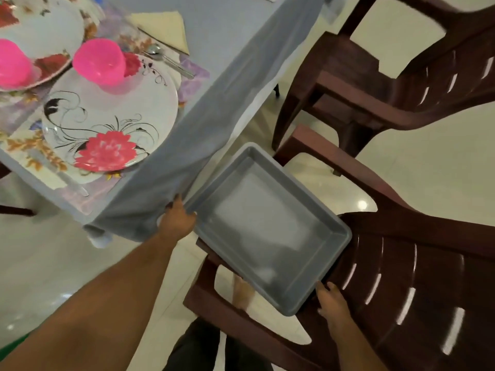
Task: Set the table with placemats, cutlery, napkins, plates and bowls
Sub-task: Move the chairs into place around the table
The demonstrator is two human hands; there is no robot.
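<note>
Both forearms reach down from the bottom of the head view toward a grey tray [267,226] that sits over the seat and arm of a dark red plastic chair [417,277]. At the tray's near-left corner, the left hand [178,218] has its fingers curled over the rim, grasping it. On the near-right corner is the right hand [333,303], with fingertips on the edge; it looks like a grip, though the underside is hidden. Nothing lies in the tray as far as the blur allows. A second chair [375,84] stands farther off, well apart from the hands.

Up and to the left, the tabletop [222,30], under a pale blue cloth, carries the setting. A flowered plate [107,124] lies on a patterned placemat [24,148], and a pink bowl [100,64] sits upside down on the plate's far edge. Another pink bowl [13,65] rests on another plate [42,30] at the left edge. Beyond them a spoon [166,60] lies beside a folded cream napkin [163,28]. A knife [61,175] appears to lie on the mat near the front edge, but it is too blurred to be sure.

Judging by the bare tray and the laid places, the setting looks largely done, and the step in hand is handling the carrier. The next move calls for a level two-handed lift, clear of the chair arm and the hanging cloth.
</note>
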